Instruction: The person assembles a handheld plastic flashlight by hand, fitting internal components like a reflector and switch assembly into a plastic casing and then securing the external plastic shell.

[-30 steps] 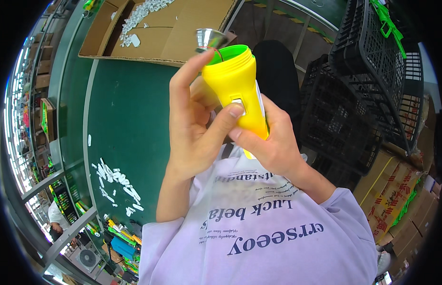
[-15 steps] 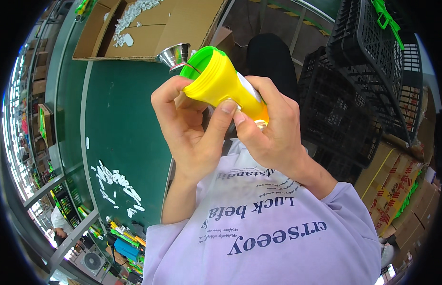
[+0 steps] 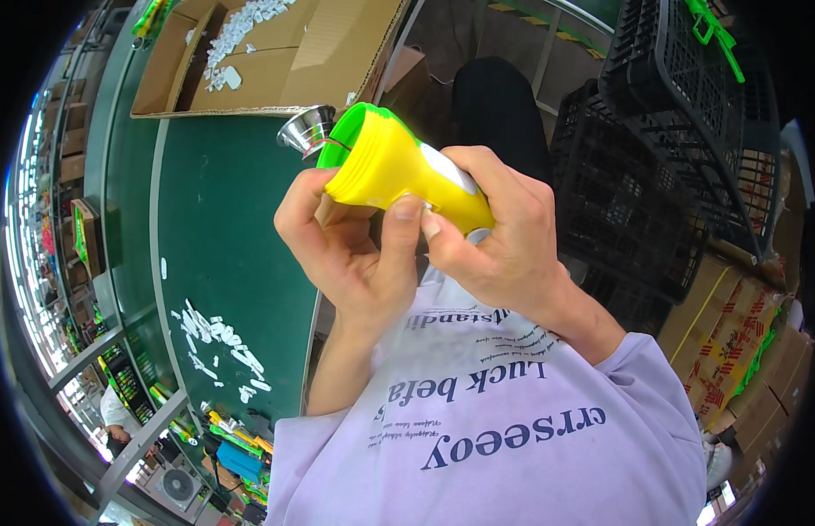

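Note:
A yellow flashlight body (image 3: 385, 167) with a green inner wall is held in front of my chest, its wide open end tilted up to the left. From that opening a shiny metal reflector cup (image 3: 307, 130) hangs on a thin red wire. My left hand (image 3: 350, 245) grips the body near the wide end, its thumb pressing the side. My right hand (image 3: 508, 232) is wrapped around the narrower part, over a white label (image 3: 448, 168). Both thumb tips meet at a small white piece (image 3: 427, 207) on the side, mostly hidden by them.
To the left is a green tabletop (image 3: 223, 210), with loose white plastic pieces (image 3: 219, 337) scattered on it. An open cardboard box (image 3: 337, 53) holding small white parts stands at its far end. Black plastic crates (image 3: 688, 114) are stacked at the right, above taped cartons (image 3: 723, 351).
The flashlight body has shifted slightly left and down and tipped flatter, and the reflector has swung left with it. Both hands keep their hold, thumbs still on the side.

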The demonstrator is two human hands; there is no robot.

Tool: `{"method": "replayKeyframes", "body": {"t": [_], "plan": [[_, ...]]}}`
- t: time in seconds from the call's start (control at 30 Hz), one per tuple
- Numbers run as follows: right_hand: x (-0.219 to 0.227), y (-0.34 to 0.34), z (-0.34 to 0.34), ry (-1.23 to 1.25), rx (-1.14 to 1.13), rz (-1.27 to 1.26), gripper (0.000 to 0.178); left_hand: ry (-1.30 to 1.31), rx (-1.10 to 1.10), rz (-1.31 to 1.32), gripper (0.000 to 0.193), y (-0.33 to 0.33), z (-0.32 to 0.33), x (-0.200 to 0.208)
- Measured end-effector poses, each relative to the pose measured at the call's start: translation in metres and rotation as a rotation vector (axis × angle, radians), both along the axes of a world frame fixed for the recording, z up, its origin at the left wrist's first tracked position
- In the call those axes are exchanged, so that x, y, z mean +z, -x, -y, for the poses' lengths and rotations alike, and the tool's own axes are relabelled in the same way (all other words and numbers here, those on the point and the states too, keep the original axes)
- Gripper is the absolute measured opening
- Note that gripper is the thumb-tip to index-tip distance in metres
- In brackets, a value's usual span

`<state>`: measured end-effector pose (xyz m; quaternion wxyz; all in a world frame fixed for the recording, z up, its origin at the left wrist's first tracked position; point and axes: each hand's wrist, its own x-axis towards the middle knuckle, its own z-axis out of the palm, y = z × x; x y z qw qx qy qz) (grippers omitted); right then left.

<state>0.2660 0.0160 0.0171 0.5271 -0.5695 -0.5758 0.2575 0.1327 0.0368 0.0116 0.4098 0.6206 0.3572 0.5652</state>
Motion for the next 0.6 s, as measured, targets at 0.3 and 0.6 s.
{"method": "replayKeyframes", "body": {"t": [0.3, 0.6], "plan": [[-0.002, -0.003, 0.002, -0.013, 0.006, 0.085, 0.033, 0.148, -0.024, 0.176, 0.056, -0.004, 0.010, 0.000], [0.001, -0.004, 0.003, 0.005, 0.043, 0.103, 0.033, 0.171, 0.009, 0.193, 0.057, -0.002, 0.013, -0.003]]}}
